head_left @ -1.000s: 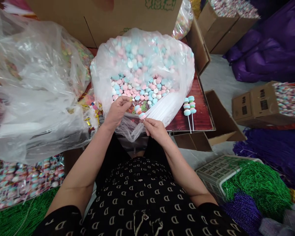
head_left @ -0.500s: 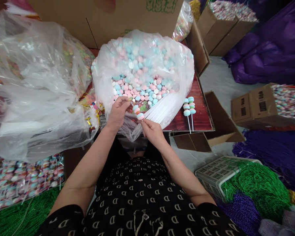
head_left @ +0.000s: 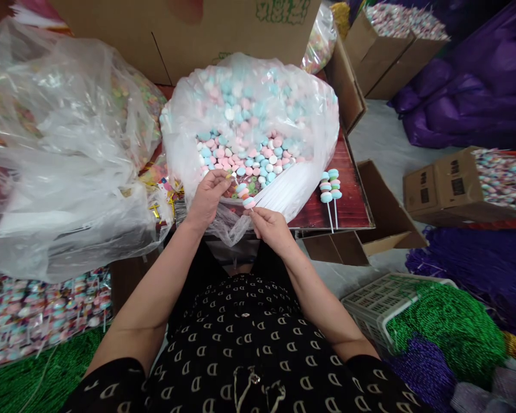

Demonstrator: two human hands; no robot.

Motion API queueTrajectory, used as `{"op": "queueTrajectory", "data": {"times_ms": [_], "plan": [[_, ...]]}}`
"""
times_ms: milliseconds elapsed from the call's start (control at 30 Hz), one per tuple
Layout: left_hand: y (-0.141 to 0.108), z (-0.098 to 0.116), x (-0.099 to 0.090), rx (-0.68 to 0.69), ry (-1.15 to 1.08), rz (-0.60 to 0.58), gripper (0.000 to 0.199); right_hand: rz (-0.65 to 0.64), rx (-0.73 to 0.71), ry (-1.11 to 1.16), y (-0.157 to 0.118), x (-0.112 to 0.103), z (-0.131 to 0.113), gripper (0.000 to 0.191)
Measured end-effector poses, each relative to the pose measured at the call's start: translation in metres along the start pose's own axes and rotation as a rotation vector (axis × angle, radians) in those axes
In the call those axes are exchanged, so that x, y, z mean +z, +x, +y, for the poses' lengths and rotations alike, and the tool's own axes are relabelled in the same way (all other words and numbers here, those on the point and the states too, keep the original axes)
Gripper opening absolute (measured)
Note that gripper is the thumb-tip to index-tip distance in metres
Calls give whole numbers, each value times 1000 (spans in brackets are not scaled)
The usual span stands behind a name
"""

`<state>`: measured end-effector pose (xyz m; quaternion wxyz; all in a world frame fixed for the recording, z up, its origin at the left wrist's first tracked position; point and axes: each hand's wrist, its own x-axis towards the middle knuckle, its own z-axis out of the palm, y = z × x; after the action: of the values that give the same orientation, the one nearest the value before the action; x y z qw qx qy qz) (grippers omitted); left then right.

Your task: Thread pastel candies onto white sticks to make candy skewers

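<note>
My right hand (head_left: 270,225) pinches the lower end of a white stick, below the candies of a marshmallow skewer (head_left: 244,193) with blue, pink and orange pieces. Close to the stick's upper end, my left hand (head_left: 210,194) has thumb and fingers pinched on a small yellow-green candy (head_left: 229,174), mostly covered by the fingertips. Behind both hands lies a clear plastic bag (head_left: 180,115) full of pink, blue and white marshmallows (head_left: 258,155). White sticks (head_left: 275,195) fan out at its mouth, beside green and red gummy rings (head_left: 253,186).
Two filled skewers (head_left: 330,186) lie on the red tabletop (head_left: 353,201) at right. A large plastic bag (head_left: 69,149) of coloured candies takes up the left. Cardboard boxes (head_left: 438,178) and a crate (head_left: 378,304) with green strands stand on the right; packed skewers (head_left: 51,310) lie lower left.
The skewer and my right hand have shifted slightly right and down, and its top now sits a little farther from the left fingertips. My left hand has barely moved.
</note>
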<state>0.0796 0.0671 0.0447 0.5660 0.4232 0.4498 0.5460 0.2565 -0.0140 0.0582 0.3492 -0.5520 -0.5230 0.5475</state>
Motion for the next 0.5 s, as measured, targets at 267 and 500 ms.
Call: {"op": "queueTrajectory", "data": {"times_ms": [267,500], "plan": [[0,-1,-2,-26,12,5,25,34,-13,6,3,-7,4,45],[-7,-1,4,-4,56,-143,34,262,-160,30,46,5,1,36]]}}
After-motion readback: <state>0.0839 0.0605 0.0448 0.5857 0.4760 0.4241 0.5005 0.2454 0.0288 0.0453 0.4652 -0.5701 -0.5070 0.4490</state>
